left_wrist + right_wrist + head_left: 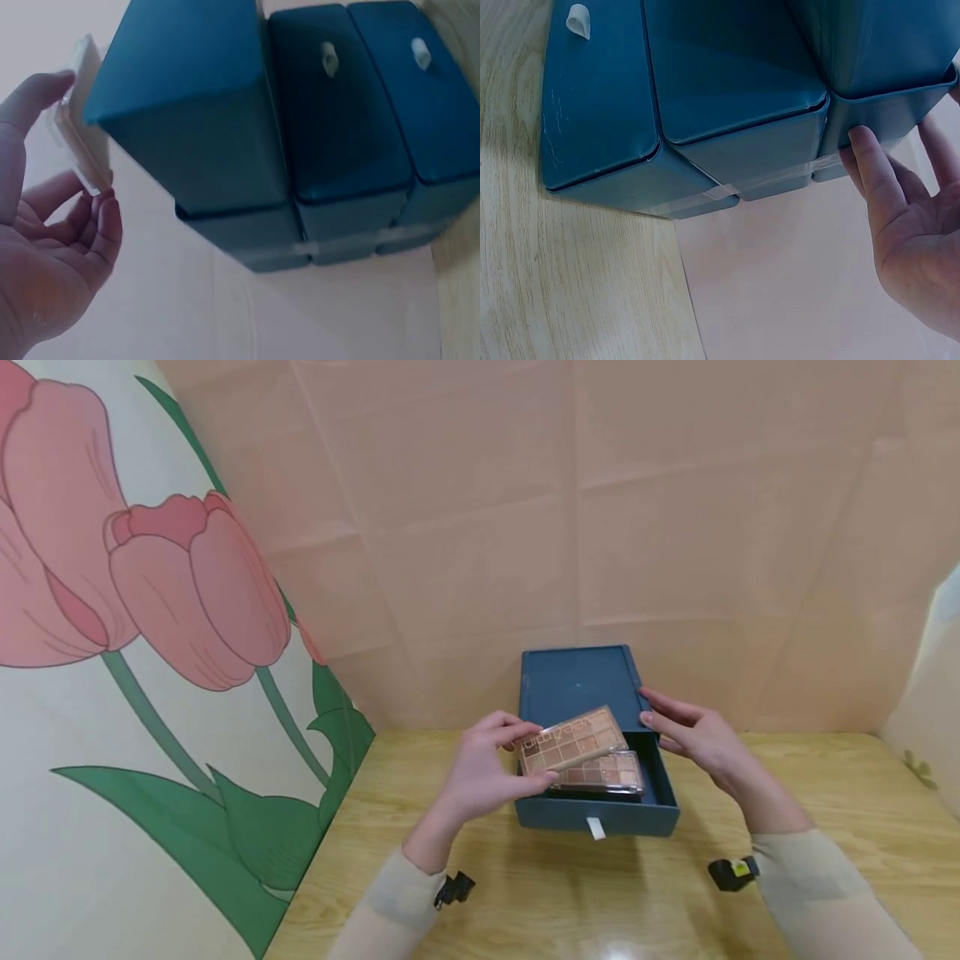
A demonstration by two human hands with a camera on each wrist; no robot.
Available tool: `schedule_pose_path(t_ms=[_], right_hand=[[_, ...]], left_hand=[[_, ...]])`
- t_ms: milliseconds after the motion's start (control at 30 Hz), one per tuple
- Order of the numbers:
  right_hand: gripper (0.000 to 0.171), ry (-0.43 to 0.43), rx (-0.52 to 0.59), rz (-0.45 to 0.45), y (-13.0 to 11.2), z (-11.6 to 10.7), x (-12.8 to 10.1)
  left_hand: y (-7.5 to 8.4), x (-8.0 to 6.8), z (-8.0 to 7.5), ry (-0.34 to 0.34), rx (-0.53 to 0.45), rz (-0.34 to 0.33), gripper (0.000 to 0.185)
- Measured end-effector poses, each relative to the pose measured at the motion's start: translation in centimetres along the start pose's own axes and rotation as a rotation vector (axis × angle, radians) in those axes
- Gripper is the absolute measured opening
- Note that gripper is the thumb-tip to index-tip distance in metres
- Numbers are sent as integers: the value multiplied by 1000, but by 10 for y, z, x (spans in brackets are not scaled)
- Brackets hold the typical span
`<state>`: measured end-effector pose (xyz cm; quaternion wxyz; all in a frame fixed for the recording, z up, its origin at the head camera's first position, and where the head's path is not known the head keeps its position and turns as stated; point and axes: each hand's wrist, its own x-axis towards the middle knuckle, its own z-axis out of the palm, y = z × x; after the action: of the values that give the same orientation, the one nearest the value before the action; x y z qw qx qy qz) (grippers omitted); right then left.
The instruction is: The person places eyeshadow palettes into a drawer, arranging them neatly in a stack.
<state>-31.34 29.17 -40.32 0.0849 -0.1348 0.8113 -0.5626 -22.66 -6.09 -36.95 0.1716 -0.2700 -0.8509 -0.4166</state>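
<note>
Pale wooden table (840, 793) carries a blue drawer box (577, 681), its top drawer (660, 806) pulled out. Left hand (487, 768) pinches an eyeshadow palette (572, 741) by its edge, tilted above a second palette (603, 772) already lying in the drawer. Right hand (693, 735), fingers relaxed, touches the box's side. Judging by this, one is stowed, one remains. Free room lies right; walls close in behind and left.

table (825, 777): light wood grain | box (577, 681): matt blue | palette (573, 739): glossy plastic
</note>
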Motion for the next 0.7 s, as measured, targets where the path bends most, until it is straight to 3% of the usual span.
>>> schedule_pose_path(t_ms=[400, 700], right_hand=[[81, -5, 4, 6, 0, -1, -3], [80, -5, 7, 1, -1, 0, -2]], left_hand=[[10, 15, 17, -188, 116, -69, 59], [10, 16, 20, -222, 165, -103, 62]])
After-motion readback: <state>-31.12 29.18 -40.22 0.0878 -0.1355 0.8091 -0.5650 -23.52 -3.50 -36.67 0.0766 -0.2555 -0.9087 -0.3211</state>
